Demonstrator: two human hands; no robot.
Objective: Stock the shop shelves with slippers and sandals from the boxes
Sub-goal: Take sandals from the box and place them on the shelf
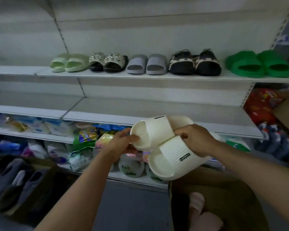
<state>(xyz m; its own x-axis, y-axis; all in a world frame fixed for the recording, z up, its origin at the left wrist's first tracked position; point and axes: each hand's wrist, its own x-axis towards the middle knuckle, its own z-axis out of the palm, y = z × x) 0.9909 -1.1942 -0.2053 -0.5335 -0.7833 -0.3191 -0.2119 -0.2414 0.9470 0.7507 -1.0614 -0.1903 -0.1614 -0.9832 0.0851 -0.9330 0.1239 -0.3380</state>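
I hold a pair of cream slippers in front of the shelves. My left hand (123, 144) grips the heel rim of the upper cream slipper (154, 130). My right hand (196, 139) pinches the strap of the lower cream slipper (172, 159), which carries a black label. The upper white shelf (157, 76) bears pale green slippers (68, 63), studded black sandals (108, 63), grey slippers (147, 65), black patterned sandals (195, 65) and bright green slippers (260, 65). The middle shelf (107, 109) lies just behind the cream pair.
A cardboard box (223, 194) at the lower right holds pink slippers (200, 212). Another box (40, 185) at the lower left holds grey slippers (15, 180). Packaged goods (83, 140) fill the lower shelves. Red packets (260, 104) are stacked at the right.
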